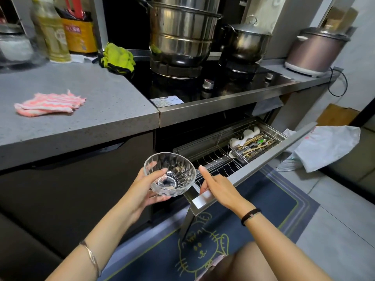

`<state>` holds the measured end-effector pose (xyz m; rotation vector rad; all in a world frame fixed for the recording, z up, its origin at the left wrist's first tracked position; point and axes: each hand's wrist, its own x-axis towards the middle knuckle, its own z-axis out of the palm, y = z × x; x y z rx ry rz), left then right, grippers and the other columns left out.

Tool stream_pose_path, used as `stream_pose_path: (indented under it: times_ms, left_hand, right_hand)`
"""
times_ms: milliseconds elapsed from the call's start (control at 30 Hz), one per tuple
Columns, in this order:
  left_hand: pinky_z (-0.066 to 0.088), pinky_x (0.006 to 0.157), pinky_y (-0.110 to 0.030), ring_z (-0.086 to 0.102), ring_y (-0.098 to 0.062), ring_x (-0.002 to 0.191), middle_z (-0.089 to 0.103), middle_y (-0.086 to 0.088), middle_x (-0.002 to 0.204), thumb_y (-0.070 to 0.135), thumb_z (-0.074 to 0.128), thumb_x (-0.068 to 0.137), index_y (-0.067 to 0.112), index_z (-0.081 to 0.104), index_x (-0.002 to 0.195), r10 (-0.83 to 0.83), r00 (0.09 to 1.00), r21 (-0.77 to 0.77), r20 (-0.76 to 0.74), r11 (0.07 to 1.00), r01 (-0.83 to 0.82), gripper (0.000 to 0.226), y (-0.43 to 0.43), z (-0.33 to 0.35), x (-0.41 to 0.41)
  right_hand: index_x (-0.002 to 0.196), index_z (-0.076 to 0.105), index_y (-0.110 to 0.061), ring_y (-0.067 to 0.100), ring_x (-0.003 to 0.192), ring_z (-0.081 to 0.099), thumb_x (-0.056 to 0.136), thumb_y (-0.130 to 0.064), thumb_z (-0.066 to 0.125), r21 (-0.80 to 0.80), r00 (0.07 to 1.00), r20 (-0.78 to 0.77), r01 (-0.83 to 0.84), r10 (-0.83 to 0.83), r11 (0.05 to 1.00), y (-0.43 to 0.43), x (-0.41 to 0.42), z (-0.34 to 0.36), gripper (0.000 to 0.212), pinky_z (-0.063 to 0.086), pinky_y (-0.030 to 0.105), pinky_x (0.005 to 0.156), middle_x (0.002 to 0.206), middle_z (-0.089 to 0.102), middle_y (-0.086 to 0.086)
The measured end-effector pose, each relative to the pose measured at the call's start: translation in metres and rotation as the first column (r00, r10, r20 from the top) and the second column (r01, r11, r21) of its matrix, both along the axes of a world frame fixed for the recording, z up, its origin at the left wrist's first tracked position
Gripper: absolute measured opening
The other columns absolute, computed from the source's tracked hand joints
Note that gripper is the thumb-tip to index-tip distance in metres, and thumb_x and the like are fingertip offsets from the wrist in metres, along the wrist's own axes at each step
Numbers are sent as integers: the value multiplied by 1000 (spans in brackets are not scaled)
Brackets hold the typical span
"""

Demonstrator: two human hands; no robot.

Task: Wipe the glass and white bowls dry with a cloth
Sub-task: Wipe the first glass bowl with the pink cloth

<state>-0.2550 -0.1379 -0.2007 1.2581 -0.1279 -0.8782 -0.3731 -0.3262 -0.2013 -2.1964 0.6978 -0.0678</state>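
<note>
We judge wiping not yet begun: our left hand holds the glass bowl just left of the open drawer, our right hand rests on the drawer's front, grip unclear, and the cloth lies well up-left of the drawer.

No text was legible. The orange label on the dark bottle carried characters too blurred to read. The white rectangular sticker on the black glass hob had print too small. The white plastic bag showed red print, unreadable.
</note>
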Motion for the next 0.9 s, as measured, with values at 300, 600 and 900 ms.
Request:
stream_pose_path:
  times_ms: [300, 600, 900]
  left_hand:
    - [60, 66, -37, 72, -28, 87, 67, -7, 115, 27, 69, 83, 32, 46, 129, 0, 1000, 33, -1, 999, 0, 52, -33, -17, 13]
    - [60, 75, -40, 73, -28, 86, 64, -9, 114, 57, 65, 75, 26, 44, 131, -128, 992, 76, 22, 989, 126, 67, -98, -16, 20]
    - [35, 109, -32, 44, -16, 132, 41, 7, 149, 52, 20, 100, 40, 33, 143, -307, 732, 458, 608, 889, -8, 47, -154, -68, 53]
  right_hand:
    - [104, 66, -28, 1, 94, 63, 83, -66, 39, 142, 987, 145, -84, 64, 986, -20, 0, 2, 51, 46, 21, 86, 102, 69, -13]
    - [102, 75, -24, -4, 92, 64, 83, -32, 71, 1, 924, 139, -360, 356, 933, -55, 19, 14, 21, 37, 14, 102, 95, 72, -18]
    - [104, 71, -4, 10, 74, 67, 94, -12, 58, 366, 981, 193, -81, 10, 927, -130, 59, -10, 19, 53, 21, 72, 91, 73, 10]
